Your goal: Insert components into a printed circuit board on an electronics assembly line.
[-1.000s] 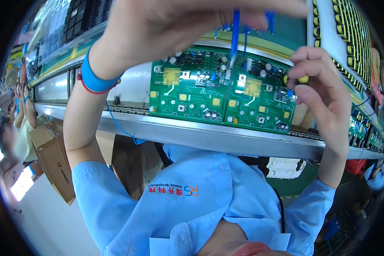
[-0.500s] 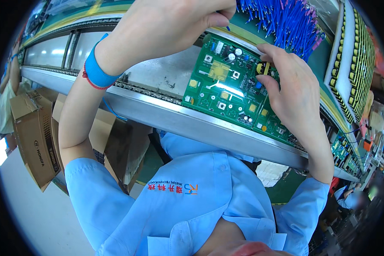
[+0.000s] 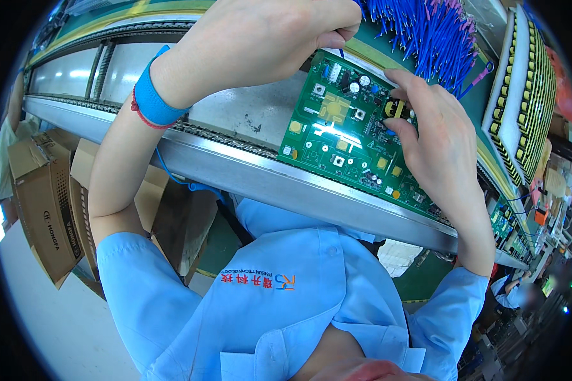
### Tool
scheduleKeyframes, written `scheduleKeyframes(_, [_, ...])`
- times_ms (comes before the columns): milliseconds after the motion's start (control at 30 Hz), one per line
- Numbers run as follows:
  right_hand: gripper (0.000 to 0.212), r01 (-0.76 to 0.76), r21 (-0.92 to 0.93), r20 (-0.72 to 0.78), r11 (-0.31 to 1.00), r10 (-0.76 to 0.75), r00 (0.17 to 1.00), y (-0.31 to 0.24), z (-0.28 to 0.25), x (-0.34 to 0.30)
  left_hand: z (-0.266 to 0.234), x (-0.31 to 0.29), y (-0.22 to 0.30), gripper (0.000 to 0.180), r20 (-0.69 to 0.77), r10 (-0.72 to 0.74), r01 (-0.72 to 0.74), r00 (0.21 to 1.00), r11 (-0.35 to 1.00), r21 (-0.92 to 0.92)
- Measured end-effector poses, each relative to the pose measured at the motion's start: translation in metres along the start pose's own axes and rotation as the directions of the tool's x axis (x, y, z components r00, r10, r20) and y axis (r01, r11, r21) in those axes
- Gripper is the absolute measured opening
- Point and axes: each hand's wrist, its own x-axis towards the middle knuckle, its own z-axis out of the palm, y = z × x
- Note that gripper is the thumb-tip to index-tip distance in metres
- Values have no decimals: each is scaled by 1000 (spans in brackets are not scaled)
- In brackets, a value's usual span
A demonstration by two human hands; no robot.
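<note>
A green circuit board (image 3: 356, 143) lies across the metal rails, set with white, black and yellow parts. Over its far left corner is my left hand (image 3: 279, 41), fingers closed; the end of a blue wire (image 3: 341, 53) pokes out below its fingertips. My right hand (image 3: 435, 130) rests over the board's right side. Its thumb and forefinger close around a yellow-and-black transformer (image 3: 395, 108), which sits at the board's surface. The right hand covers part of the board. A blue band (image 3: 149, 95) circles my left wrist.
A bundle of blue wires (image 3: 419, 38) lies beyond the board. At the right, rows of yellow-and-black transformers (image 3: 527, 95) stand on white foam. The conveyor's metal rail (image 3: 235, 171) runs along the near side. Opened cardboard boxes (image 3: 47, 216) stand at the left.
My left hand and the blue wire have shifted slightly right and down, toward the board's far corner. The board sits slightly further right in view. My right hand keeps its pinch on the transformer.
</note>
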Motion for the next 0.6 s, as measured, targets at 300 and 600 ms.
scheduleKeyframes(300, [50, -49, 258, 85, 965, 28, 996, -27, -43, 7, 6, 1, 0, 13, 129, 89, -106, 988, 985, 138])
scheduleKeyframes(600, [45, -21, 500, 86, 866, -26, 996, -25, -41, -7, 8, 4, 3, 11, 153, 193, -221, 969, 957, 188])
